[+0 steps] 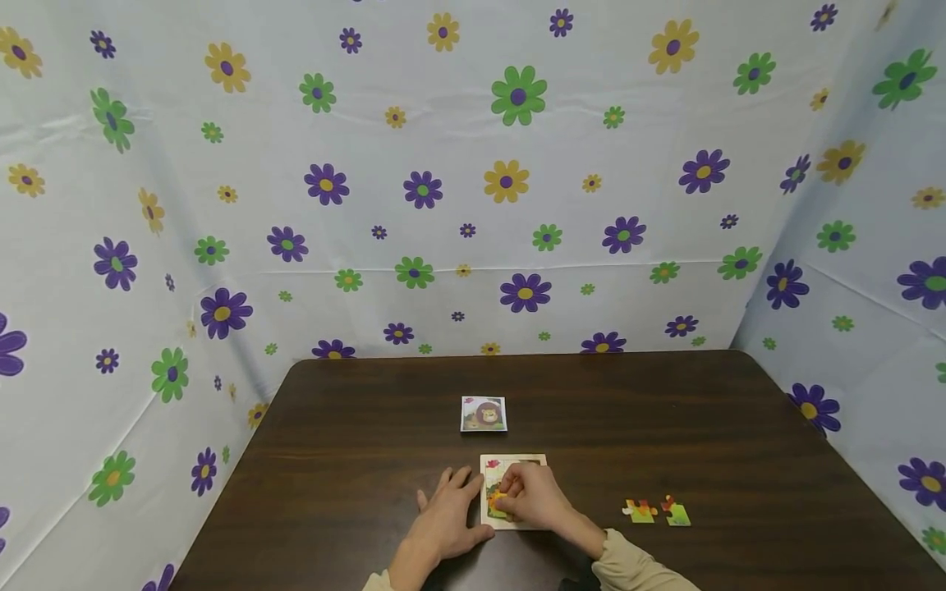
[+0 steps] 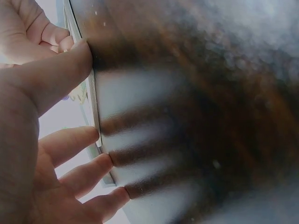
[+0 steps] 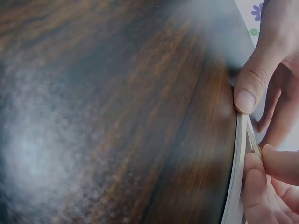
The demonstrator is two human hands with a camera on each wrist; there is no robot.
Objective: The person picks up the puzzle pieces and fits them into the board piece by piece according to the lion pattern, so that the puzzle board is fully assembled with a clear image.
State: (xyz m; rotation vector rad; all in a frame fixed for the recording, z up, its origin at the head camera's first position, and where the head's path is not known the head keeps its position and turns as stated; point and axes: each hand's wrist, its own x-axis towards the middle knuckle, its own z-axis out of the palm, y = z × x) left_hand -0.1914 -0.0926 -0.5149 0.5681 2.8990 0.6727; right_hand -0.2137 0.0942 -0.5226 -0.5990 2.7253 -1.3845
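Observation:
A small wooden jigsaw tray point(image 1: 513, 457) with a pale rim lies on the dark table, partly filled with coloured pieces. My right hand point(image 1: 537, 495) is over it and pinches an orange-yellow puzzle piece point(image 1: 496, 500) between thumb and fingers. In the right wrist view the thin edge of that piece point(image 3: 252, 138) tilts up from the tray. My left hand point(image 1: 443, 519) has its fingers spread on the table, thumb and fingertips against the tray's left side. The left wrist view shows the left thumb point(image 2: 70, 67) at the tray's edge. My right hand hides much of the tray's right part.
Two loose puzzle pieces, one orange and green point(image 1: 640, 511) and another mostly green point(image 1: 676, 512), lie on the table to the right. Behind the tray is a square lion picture card point(image 1: 484, 414). A flower-printed cloth point(image 1: 473, 164) surrounds the table's back and sides.

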